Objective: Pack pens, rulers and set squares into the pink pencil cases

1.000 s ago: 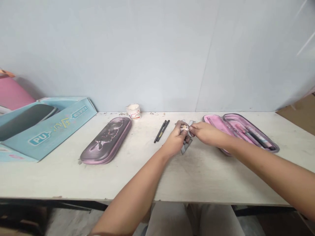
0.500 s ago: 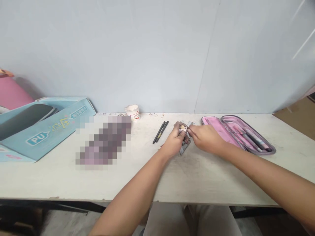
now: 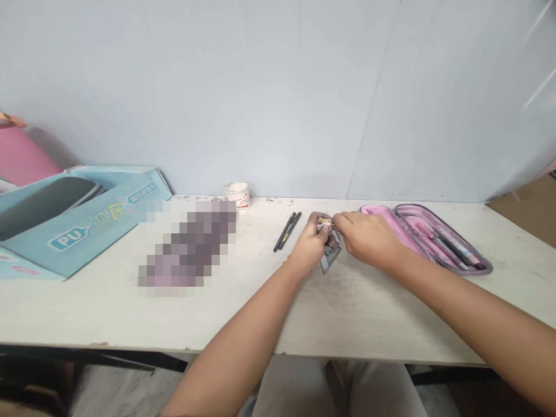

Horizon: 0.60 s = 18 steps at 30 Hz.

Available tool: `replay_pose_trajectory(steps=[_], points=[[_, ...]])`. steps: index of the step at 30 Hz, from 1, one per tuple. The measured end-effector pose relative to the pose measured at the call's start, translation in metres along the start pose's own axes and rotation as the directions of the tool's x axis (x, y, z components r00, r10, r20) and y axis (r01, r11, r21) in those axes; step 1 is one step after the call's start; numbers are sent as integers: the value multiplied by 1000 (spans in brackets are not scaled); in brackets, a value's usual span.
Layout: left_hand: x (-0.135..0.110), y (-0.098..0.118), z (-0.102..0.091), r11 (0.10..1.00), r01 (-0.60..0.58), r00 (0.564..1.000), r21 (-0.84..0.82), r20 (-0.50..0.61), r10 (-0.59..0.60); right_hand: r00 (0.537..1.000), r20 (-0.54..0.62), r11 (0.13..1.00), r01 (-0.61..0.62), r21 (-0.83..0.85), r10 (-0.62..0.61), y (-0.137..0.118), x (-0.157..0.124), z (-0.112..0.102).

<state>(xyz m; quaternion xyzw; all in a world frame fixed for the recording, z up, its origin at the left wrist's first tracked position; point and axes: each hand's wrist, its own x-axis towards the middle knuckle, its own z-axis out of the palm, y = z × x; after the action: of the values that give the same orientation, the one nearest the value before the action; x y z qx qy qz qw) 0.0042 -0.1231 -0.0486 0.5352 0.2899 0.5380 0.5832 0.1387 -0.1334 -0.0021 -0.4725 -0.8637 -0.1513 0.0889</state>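
My left hand [image 3: 310,240] is closed around a small white-and-tan object [image 3: 324,222], its thumb pressed on the near side. Against that object's right side, my right hand [image 3: 360,231] has its fingers pinched together; whatever they grip is too small and hidden to name. Beneath the hands lies a greyish see-through set square [image 3: 330,259], mostly covered. Just left of my left hand, two black pens [image 3: 287,231] rest side by side on the table.
An open pink pencil case [image 3: 443,240] with pens inside lies on the right. A paper cup [image 3: 238,195] stands near the wall, with small scraps around it. A light-blue box [image 3: 99,226] sits at the left, beside a pixelated dark-purple item [image 3: 186,249]. Cardboard [image 3: 525,202] is far right.
My right hand has turned and come closer against the small object in my left hand. The whole view has shifted slightly; the things on the table stay in place.
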Motion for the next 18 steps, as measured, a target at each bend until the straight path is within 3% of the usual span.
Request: replay_pose_trajectory(steps=[4,8,15,18], points=[[0,-2,-1,994,-49,998,93,35,46,994,83,995,-82,57,77,4,5,-3],[0,-2,-4,965,-72,997,252,59,59,980,147,934,-174,311,134,8,7,2],[-1,-4,-4,949,-102,989,299,137,63,933,287,637,-358,683,217,11,7,2],[2,-7,-8,947,-98,992,306,100,71,906,380,481,-423,768,189,20,6,6]])
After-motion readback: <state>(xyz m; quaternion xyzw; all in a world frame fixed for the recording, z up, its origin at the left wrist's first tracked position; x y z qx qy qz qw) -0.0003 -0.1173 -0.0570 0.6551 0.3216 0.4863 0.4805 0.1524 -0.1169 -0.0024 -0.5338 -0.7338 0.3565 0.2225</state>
